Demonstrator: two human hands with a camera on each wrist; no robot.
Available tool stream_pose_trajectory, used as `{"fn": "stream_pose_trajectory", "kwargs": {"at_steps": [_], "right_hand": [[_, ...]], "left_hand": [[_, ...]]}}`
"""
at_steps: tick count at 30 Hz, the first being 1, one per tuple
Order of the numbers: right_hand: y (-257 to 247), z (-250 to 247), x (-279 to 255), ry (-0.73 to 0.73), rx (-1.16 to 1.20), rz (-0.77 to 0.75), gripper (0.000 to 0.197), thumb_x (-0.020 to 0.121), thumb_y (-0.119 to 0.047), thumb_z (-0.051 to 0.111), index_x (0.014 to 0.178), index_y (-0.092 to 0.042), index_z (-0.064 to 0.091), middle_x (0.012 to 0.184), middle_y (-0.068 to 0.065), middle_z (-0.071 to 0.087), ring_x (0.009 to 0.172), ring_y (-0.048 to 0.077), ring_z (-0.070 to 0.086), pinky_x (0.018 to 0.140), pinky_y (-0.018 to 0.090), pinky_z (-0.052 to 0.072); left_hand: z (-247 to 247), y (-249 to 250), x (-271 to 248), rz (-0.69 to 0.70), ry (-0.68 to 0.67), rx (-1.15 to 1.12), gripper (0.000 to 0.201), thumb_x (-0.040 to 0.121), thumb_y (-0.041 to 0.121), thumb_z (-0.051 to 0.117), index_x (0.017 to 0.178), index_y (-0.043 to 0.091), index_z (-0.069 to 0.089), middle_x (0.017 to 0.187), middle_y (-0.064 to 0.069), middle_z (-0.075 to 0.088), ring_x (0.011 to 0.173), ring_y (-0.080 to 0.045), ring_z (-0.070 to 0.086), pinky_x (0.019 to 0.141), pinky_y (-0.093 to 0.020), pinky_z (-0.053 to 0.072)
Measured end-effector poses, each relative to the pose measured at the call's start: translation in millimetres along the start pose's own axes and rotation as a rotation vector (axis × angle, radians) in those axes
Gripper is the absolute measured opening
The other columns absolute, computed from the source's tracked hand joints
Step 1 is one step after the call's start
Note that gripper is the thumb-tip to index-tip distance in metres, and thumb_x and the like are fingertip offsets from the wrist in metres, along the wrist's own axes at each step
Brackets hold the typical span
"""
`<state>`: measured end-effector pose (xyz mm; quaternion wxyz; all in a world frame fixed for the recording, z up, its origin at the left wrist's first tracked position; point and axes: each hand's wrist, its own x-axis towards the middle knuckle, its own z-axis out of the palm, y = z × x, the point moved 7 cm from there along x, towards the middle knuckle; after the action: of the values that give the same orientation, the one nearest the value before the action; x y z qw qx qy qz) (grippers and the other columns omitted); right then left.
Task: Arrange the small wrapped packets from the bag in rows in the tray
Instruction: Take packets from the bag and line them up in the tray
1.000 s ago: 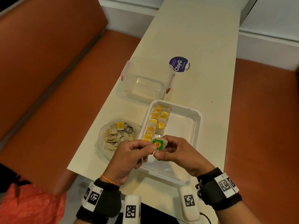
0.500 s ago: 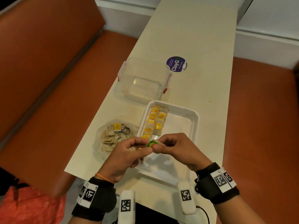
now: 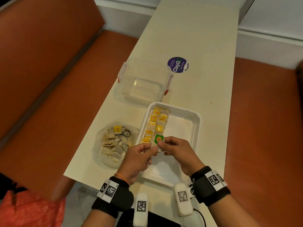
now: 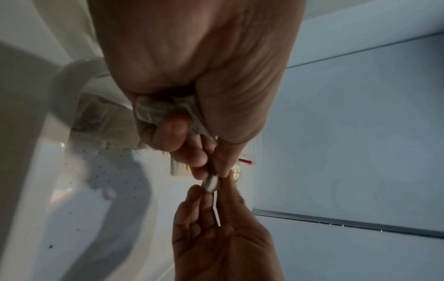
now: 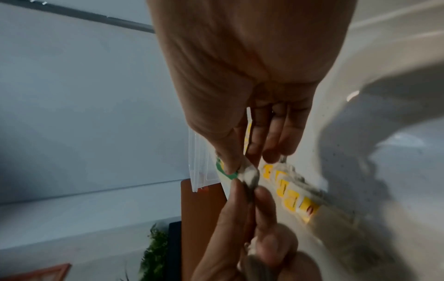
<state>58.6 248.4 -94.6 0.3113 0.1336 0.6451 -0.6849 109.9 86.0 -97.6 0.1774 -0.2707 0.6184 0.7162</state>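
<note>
A white tray point(image 3: 196, 118) lies on the cream table, with two rows of yellow-labelled packets point(image 3: 156, 123) along its left side. My left hand point(image 3: 151, 147) and right hand point(image 3: 161, 145) both pinch one green-labelled packet point(image 3: 159, 139) just over the near end of the second row. In the left wrist view my left hand point(image 4: 213, 171) also keeps spare packets point(image 4: 158, 112) tucked in its palm. In the right wrist view my right hand point(image 5: 242, 167) pinches the packet point(image 5: 250, 175) beside the yellow row point(image 5: 288, 188). The clear bag point(image 3: 114, 143) of loose packets sits left of the tray.
A clear lidless container with red clips point(image 3: 144, 82) stands beyond the tray, and a purple round sticker point(image 3: 177, 64) lies past it. Two white marker blocks point(image 3: 140, 208) sit at the table's near edge. An orange bench runs along the left.
Both hands kept their pinch on the green-labelled packet and turned it: its label went edge-on, then faced up again. The hands shifted slightly towards the rows.
</note>
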Motion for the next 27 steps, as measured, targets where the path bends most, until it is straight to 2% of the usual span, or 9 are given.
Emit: {"fn": "stream_pose_trajectory", "kwargs": {"at_steps": [4, 7, 12, 14, 17, 23, 27], "right_hand": [[7.5, -7.2, 22.8, 0.064, -0.094, 0.003, 0.016, 0.089, -0.015, 0.081, 0.102, -0.007, 0.077, 0.095, 0.012, 0.079, 0.082, 0.016, 0.072, 0.076, 0.028, 0.061], [18.3, -9.9, 47.2, 0.117, -0.215, 0.013, 0.014, 0.087, -0.013, 0.084, 0.098, -0.008, 0.077, 0.092, 0.013, 0.079, 0.081, 0.021, 0.072, 0.077, 0.033, 0.062], [24.2, -10.5, 71.7, 0.189, -0.424, -0.033, 0.015, 0.082, -0.012, 0.088, 0.084, -0.022, 0.076, 0.089, 0.002, 0.078, 0.085, 0.018, 0.074, 0.082, 0.032, 0.062], [24.3, -12.3, 75.5, 0.252, -0.444, -0.050, 0.016, 0.080, -0.013, 0.088, 0.081, -0.023, 0.076, 0.084, 0.001, 0.077, 0.078, 0.017, 0.072, 0.081, 0.033, 0.062], [25.0, -12.7, 78.0, 0.330, -0.432, -0.067, 0.012, 0.080, -0.015, 0.088, 0.085, -0.019, 0.077, 0.081, 0.002, 0.076, 0.074, 0.016, 0.070, 0.075, 0.029, 0.060], [21.0, -12.6, 78.1, 0.420, -0.448, -0.110, 0.010, 0.084, -0.015, 0.084, 0.093, -0.015, 0.078, 0.083, -0.002, 0.074, 0.078, 0.013, 0.069, 0.068, 0.015, 0.050], [18.5, -13.3, 78.7, 0.444, -0.434, -0.111, 0.014, 0.084, -0.011, 0.084, 0.095, -0.015, 0.075, 0.088, 0.000, 0.075, 0.081, 0.014, 0.070, 0.068, 0.015, 0.053]], "left_hand": [[-15.3, -6.5, 4.7, -0.034, 0.097, -0.002, 0.032, 0.090, 0.017, 0.081, 0.121, 0.020, 0.072, 0.086, -0.013, 0.069, 0.058, -0.014, 0.051, 0.045, -0.023, 0.034], [-23.9, -6.6, 2.1, -0.038, 0.116, -0.048, 0.026, 0.092, 0.014, 0.077, 0.118, 0.016, 0.073, 0.089, -0.013, 0.072, 0.060, -0.014, 0.052, 0.045, -0.023, 0.032], [-33.3, -7.4, -6.8, -0.036, 0.080, -0.041, 0.020, 0.094, 0.012, 0.073, 0.114, 0.012, 0.075, 0.092, -0.010, 0.075, 0.061, -0.014, 0.053, 0.045, -0.024, 0.030], [-37.4, -8.1, -8.9, -0.030, 0.067, -0.030, 0.021, 0.094, 0.013, 0.073, 0.115, 0.012, 0.074, 0.095, -0.014, 0.075, 0.062, -0.015, 0.053, 0.045, -0.024, 0.031], [-41.7, -9.0, -10.8, -0.025, 0.059, -0.026, 0.021, 0.095, 0.015, 0.073, 0.116, 0.013, 0.074, 0.101, -0.017, 0.076, 0.064, -0.016, 0.054, 0.046, -0.024, 0.032], [-45.9, -10.3, -11.6, -0.032, 0.053, -0.051, 0.022, 0.094, 0.017, 0.074, 0.116, 0.015, 0.075, 0.097, -0.010, 0.077, 0.065, -0.015, 0.054, 0.047, -0.024, 0.031], [-47.8, -11.4, -11.2, -0.034, 0.057, -0.051, 0.022, 0.094, 0.016, 0.075, 0.116, 0.015, 0.075, 0.097, -0.011, 0.076, 0.066, -0.016, 0.054, 0.046, -0.024, 0.032]]}}
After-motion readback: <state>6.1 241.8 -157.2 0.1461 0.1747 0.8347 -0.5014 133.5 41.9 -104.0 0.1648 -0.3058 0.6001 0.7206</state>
